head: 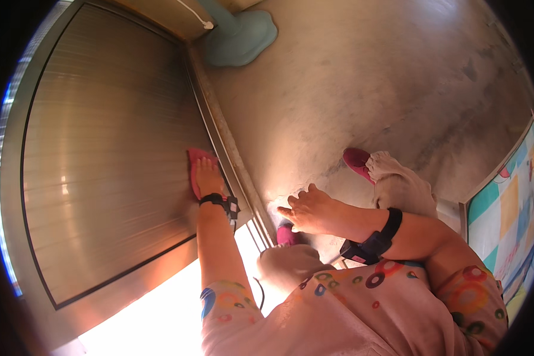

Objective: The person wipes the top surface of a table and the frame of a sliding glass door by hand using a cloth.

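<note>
My left hand lies flat on a red cloth, pressing it against the ribbed, translucent panel of a framed door, near the panel's edge. Part of the cloth is hidden under the palm. My right hand hangs in the air over the floor, fingers apart, with nothing in it. Both arms wear black straps with small devices.
The concrete floor bears dark stains. At the top stands a blue-green base beside a white plug on a cable. A checkered colourful cloth or sheet is at the right. Bright light enters below the door.
</note>
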Motion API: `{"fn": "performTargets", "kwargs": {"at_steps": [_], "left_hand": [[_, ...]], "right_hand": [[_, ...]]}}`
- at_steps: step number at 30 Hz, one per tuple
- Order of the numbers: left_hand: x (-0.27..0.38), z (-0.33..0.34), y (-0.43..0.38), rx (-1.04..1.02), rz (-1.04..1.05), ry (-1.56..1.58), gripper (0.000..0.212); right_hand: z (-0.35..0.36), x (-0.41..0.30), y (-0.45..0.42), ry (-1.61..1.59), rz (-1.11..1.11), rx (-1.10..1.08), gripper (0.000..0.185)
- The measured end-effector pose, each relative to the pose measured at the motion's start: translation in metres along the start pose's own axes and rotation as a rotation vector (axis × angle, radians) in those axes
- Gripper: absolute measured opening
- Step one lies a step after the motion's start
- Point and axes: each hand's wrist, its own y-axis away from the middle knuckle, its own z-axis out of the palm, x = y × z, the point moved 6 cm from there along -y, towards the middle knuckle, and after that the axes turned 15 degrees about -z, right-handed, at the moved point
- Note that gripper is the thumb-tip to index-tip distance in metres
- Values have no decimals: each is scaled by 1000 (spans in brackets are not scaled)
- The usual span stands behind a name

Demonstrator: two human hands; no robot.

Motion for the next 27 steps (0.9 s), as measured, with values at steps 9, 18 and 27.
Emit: {"fn": "performTargets", "kwargs": {"at_steps": [9,18,27], "left_hand": [[62,28,117,-124,81,103,42],[27,-14,177,-43,-215,67,48],[-95,-86,272,219,-391,174,47]], "right_hand": [[-8,11,0,-6,40,39,45],[-32,21,1,-63,39,-18,43],[-40,31,4,-20,112,-61,56]]}}
